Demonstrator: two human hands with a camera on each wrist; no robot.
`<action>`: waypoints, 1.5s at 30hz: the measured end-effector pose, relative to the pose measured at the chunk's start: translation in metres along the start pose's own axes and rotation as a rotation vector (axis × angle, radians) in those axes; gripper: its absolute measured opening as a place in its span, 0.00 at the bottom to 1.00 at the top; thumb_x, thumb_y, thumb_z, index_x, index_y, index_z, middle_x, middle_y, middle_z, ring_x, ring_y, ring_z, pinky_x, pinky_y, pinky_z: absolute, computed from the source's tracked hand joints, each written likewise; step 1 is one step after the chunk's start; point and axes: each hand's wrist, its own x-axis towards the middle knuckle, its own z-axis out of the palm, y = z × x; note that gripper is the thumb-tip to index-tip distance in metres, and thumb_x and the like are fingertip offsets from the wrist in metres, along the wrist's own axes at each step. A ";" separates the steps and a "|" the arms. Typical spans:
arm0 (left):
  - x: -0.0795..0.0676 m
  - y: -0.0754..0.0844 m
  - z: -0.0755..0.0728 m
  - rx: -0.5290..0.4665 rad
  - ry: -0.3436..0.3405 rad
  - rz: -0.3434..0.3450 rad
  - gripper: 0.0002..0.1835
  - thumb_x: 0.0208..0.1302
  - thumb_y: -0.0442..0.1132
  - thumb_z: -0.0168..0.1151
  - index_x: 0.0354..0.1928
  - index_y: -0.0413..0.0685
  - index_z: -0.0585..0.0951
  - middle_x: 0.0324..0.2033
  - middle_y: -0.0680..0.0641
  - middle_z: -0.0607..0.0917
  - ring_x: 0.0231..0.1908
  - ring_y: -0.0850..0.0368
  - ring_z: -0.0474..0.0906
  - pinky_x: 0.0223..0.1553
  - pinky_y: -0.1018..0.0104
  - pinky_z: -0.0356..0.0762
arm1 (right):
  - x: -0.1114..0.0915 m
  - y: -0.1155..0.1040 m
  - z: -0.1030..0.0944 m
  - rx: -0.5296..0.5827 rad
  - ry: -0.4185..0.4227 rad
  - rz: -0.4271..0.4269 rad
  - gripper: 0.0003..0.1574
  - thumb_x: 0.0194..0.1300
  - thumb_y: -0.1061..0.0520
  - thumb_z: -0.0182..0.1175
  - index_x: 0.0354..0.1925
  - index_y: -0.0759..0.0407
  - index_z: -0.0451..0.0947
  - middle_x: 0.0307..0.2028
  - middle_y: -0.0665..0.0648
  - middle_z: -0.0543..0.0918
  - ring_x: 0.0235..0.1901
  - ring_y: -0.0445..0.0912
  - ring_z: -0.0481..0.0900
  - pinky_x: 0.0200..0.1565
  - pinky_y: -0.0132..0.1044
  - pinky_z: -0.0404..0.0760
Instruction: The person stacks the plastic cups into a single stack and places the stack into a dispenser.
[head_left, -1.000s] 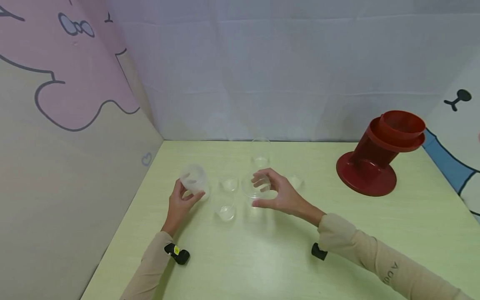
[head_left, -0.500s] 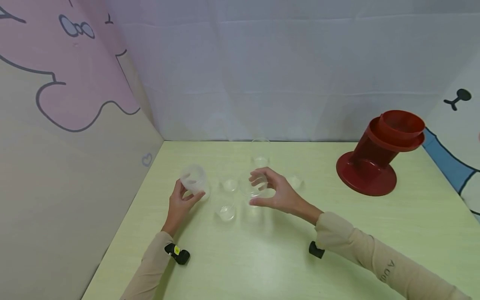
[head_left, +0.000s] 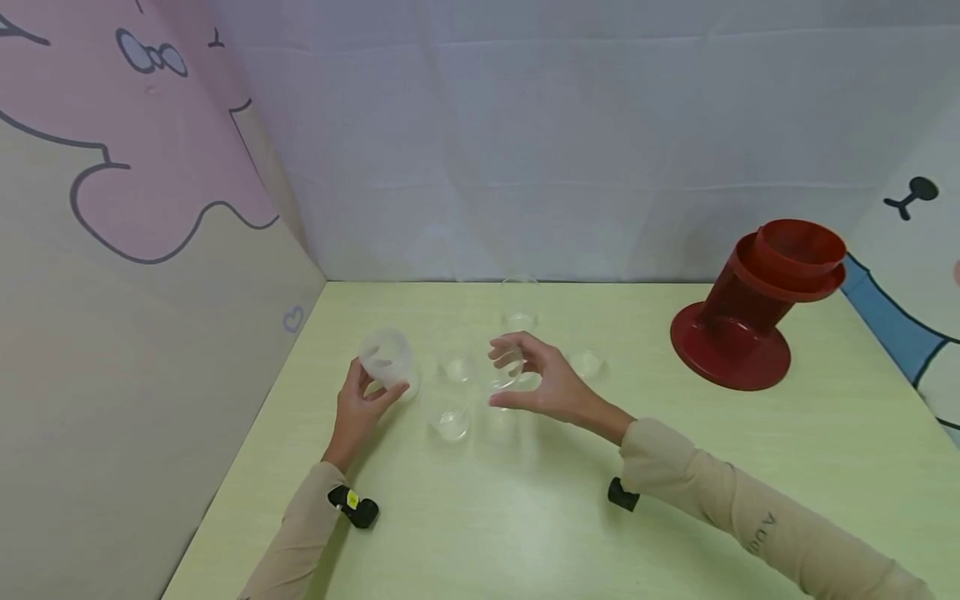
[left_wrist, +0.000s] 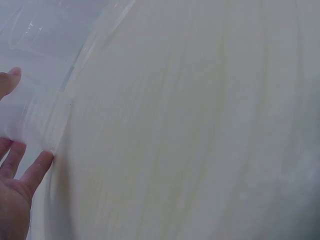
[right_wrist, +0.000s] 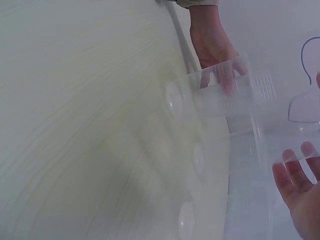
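My left hand (head_left: pixel 360 412) grips a whitish stack of clear plastic cups (head_left: pixel 392 360) at the left of the table, thumb on the near side. Ridged cup walls (left_wrist: pixel 47 112) show by its fingers in the left wrist view. A single clear plastic cup (head_left: pixel 504 371) is held mouth up between the thumb and fingers of my right hand (head_left: pixel 551 383), above the table. Between the hands stand two more clear cups, a nearer one (head_left: pixel 452 425) and a farther one (head_left: pixel 456 367). In the right wrist view, the right fingers (right_wrist: pixel 286 185) lie against the held cup.
Another clear cup (head_left: pixel 520 318) stands behind my right hand, and one more (head_left: pixel 587 362) is to its right. A dark red container with a wide round base (head_left: pixel 731 346) leans at the back right. Fabric walls border the pale table (head_left: pixel 487 533).
My right hand has drifted left and slightly away from me with its cup, closer to the two cups in the middle. The left hand and its stack have stayed put.
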 end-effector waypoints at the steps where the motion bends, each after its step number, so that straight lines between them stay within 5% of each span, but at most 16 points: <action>1: 0.000 0.000 0.000 -0.001 0.002 -0.003 0.40 0.55 0.35 0.70 0.68 0.47 0.61 0.59 0.44 0.71 0.60 0.50 0.68 0.48 0.70 0.77 | 0.000 0.000 0.001 -0.003 0.000 0.000 0.39 0.50 0.68 0.71 0.59 0.65 0.67 0.53 0.63 0.75 0.52 0.62 0.73 0.50 0.51 0.76; 15: 0.000 -0.001 0.000 0.005 0.008 -0.005 0.40 0.54 0.35 0.71 0.67 0.46 0.61 0.59 0.44 0.71 0.60 0.51 0.68 0.48 0.70 0.77 | 0.010 0.035 0.006 -0.029 0.050 -0.013 0.41 0.49 0.59 0.74 0.60 0.50 0.69 0.52 0.51 0.78 0.50 0.50 0.76 0.50 0.56 0.74; 20: 0.001 -0.001 -0.001 0.015 0.013 -0.001 0.39 0.54 0.35 0.71 0.67 0.47 0.62 0.59 0.45 0.72 0.59 0.51 0.68 0.49 0.69 0.77 | 0.015 0.027 0.007 -0.053 0.050 -0.019 0.40 0.50 0.59 0.73 0.60 0.53 0.69 0.52 0.54 0.78 0.50 0.52 0.76 0.49 0.46 0.76; 27: 0.001 -0.002 -0.002 0.011 0.010 -0.001 0.40 0.55 0.36 0.71 0.67 0.47 0.61 0.60 0.44 0.71 0.60 0.50 0.67 0.49 0.69 0.77 | 0.016 -0.002 0.008 -0.040 0.048 -0.019 0.39 0.50 0.65 0.71 0.59 0.64 0.68 0.50 0.63 0.77 0.50 0.61 0.75 0.49 0.51 0.75; 38: 0.001 -0.003 -0.001 0.006 0.011 0.003 0.40 0.54 0.35 0.71 0.67 0.46 0.61 0.59 0.45 0.71 0.59 0.50 0.68 0.48 0.68 0.77 | 0.027 0.027 0.010 -0.049 0.053 -0.037 0.39 0.50 0.55 0.74 0.60 0.49 0.70 0.51 0.50 0.78 0.49 0.49 0.77 0.48 0.42 0.76; 45: 0.001 -0.002 -0.001 0.000 0.008 -0.015 0.39 0.55 0.35 0.71 0.67 0.48 0.62 0.59 0.45 0.71 0.60 0.51 0.68 0.49 0.69 0.77 | 0.033 0.026 0.012 -0.009 0.040 -0.028 0.39 0.51 0.56 0.73 0.60 0.48 0.69 0.51 0.49 0.77 0.51 0.53 0.76 0.51 0.51 0.75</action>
